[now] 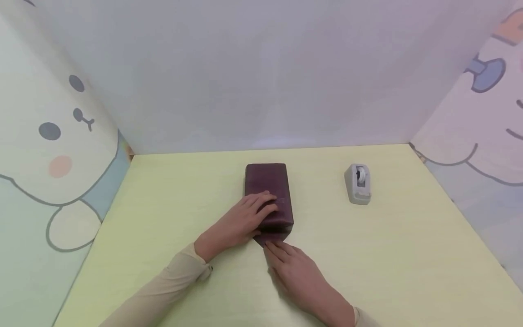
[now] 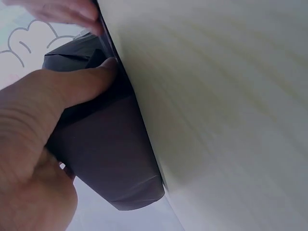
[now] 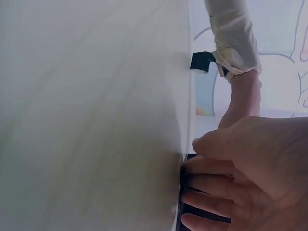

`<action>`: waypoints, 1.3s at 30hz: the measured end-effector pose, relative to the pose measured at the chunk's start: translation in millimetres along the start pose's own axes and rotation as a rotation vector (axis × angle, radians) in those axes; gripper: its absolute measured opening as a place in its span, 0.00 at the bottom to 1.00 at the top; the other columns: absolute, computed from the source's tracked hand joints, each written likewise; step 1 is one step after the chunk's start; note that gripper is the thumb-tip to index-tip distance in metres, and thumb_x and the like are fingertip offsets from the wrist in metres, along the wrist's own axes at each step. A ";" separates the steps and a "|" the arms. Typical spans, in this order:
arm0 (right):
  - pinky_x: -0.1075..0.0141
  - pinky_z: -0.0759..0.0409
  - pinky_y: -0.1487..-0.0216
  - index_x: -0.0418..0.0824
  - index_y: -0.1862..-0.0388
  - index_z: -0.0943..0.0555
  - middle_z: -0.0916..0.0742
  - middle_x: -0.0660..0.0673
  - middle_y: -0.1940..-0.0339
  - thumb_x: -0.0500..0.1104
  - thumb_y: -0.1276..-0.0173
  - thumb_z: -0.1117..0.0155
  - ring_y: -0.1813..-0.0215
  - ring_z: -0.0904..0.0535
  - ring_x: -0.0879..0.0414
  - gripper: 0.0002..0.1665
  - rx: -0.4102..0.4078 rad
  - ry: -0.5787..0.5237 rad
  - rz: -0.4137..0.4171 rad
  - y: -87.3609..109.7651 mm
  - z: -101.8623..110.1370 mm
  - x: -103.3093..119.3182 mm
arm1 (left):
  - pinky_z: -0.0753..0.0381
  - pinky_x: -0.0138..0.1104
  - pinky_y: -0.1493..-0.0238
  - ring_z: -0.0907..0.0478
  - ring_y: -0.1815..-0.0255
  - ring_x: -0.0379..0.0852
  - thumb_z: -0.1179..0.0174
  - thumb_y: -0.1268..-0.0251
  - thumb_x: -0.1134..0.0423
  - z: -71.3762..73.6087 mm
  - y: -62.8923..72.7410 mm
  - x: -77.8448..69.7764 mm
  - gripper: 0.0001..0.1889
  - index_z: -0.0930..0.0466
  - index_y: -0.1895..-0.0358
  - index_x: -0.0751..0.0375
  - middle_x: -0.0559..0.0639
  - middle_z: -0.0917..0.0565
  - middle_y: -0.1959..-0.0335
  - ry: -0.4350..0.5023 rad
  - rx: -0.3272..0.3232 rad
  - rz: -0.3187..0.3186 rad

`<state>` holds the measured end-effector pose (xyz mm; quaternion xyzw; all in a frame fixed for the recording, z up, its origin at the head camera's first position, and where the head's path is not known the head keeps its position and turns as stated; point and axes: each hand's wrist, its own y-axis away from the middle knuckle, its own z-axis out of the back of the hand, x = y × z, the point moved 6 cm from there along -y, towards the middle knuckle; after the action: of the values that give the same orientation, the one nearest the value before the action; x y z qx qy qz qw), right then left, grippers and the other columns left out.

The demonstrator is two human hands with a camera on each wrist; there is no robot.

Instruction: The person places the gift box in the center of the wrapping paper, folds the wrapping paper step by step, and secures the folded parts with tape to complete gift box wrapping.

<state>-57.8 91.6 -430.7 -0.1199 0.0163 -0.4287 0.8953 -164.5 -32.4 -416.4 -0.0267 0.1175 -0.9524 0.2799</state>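
Observation:
A box wrapped in dark purple paper (image 1: 267,177) lies on the table, its near end drawn out into a pointed flap (image 1: 270,237). My left hand (image 1: 241,222) rests on top of the box with its fingers spread. In the left wrist view, the left thumb (image 2: 91,82) presses low at the folded end. My right hand (image 1: 296,274) touches the flap's tip with nearly straight fingers. The right wrist view shows those fingers (image 3: 211,202) lying over the dark paper, close to the tabletop; they hide part of the flap.
A grey tape dispenser (image 1: 358,184) with a roll in it stands on the table to the right of the box. The pale yellow table (image 1: 184,181) is bordered by a plain back wall (image 1: 261,81) and side walls with cartoon animals.

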 end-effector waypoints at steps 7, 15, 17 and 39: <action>0.59 0.16 0.41 0.43 0.42 0.13 0.10 0.49 0.41 0.41 0.44 0.23 0.37 0.17 0.50 0.27 -0.085 0.180 0.072 7.4 9.3 1.6 | 0.37 0.43 0.18 0.38 0.18 0.53 0.17 0.49 0.55 -1.2 0.0 1.9 0.46 0.35 0.27 0.51 0.50 0.34 0.22 0.001 0.004 0.020; 0.54 0.18 0.38 0.46 0.39 0.14 0.11 0.52 0.39 0.43 0.43 0.23 0.33 0.19 0.47 0.30 -0.027 0.131 0.049 4.8 14.5 -3.2 | 0.36 0.45 0.19 0.37 0.19 0.54 0.17 0.50 0.56 -2.6 0.3 -0.8 0.47 0.35 0.27 0.52 0.52 0.34 0.23 0.000 -0.010 0.023; 0.53 0.18 0.38 0.46 0.37 0.15 0.11 0.53 0.38 0.42 0.42 0.24 0.33 0.19 0.45 0.31 -0.014 0.137 0.045 5.2 12.3 -4.6 | 0.35 0.45 0.19 0.37 0.19 0.55 0.17 0.50 0.56 -2.3 0.2 -1.8 0.47 0.35 0.27 0.52 0.52 0.34 0.23 0.002 -0.011 0.021; 0.75 0.20 0.60 0.43 0.43 0.13 0.08 0.41 0.49 0.45 0.16 0.47 0.57 0.14 0.59 0.17 -0.270 -0.495 -0.702 45.0 42.3 -191.4 | 0.35 0.45 0.20 0.36 0.20 0.54 0.17 0.50 0.55 -4.5 -3.6 -2.6 0.47 0.35 0.27 0.52 0.52 0.33 0.23 -0.010 -0.019 0.027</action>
<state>-138.8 275.0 -414.0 -0.3330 -0.1842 -0.6589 0.6489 -164.8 -27.1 -419.9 -0.0324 0.1254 -0.9472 0.2932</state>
